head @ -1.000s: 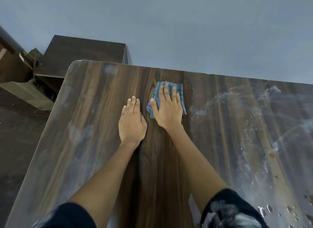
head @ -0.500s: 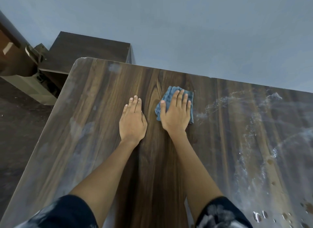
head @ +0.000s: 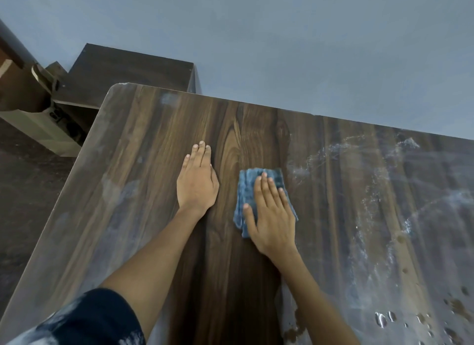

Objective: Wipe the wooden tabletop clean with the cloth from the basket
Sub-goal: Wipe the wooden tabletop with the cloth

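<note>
One view only, from the camera on your head, wide-angle. It looks forward and steeply down over your own arms onto the tabletop [head: 143, 180], from close above its near side. Your left hand [head: 196, 181] and right hand [head: 272, 216] sit near frame centre, both forearms running in from the bottom edge. The table's far edge crosses the upper middle of the frame, slanting down to the right, so your head is rolled or turned somewhat. Beyond that edge the view takes in the grey wall [head: 282, 36]; at upper left, dark furniture [head: 128, 70] and floor [head: 28, 190]. No second view to overlap with.
</note>
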Motion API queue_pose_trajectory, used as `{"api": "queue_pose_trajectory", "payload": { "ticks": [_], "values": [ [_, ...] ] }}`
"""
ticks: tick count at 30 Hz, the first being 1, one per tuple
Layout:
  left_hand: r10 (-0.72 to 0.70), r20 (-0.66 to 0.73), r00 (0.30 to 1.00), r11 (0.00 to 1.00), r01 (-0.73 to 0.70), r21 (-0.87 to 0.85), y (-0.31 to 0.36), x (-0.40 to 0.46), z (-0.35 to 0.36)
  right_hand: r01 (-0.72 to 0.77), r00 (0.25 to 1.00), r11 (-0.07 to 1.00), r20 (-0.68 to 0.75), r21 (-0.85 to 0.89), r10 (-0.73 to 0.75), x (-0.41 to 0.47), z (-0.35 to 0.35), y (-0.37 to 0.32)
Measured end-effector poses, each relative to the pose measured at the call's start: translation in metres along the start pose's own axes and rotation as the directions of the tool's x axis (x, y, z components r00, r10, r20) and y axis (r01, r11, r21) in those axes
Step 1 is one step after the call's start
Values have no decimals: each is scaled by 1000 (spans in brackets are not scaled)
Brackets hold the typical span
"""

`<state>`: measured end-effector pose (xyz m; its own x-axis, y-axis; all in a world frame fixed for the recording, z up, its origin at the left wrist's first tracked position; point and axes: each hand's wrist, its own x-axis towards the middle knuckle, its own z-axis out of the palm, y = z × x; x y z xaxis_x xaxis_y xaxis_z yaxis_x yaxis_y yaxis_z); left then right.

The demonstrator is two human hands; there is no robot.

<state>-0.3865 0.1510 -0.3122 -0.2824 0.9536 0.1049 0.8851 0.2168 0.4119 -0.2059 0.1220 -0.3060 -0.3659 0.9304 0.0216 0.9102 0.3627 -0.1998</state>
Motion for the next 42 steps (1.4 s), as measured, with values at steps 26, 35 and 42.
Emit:
{"api": "queue_pose_trajectory", "payload": {
  "ticks": [26,35,42],
  "values": [
    [53,65,996,998,-54,19,-12,-66,-13,39,999,999,25,6,-39,-57,-2,-11],
    [50,98,994,996,-56,64,-19,-109,-23,-288,958,958,3,-8,288,9,-4,-27],
    [42,129,991,996,-52,74,-23,-141,-27,110,990,993,81,37,-112,-77,1,-71]
  ]
}}
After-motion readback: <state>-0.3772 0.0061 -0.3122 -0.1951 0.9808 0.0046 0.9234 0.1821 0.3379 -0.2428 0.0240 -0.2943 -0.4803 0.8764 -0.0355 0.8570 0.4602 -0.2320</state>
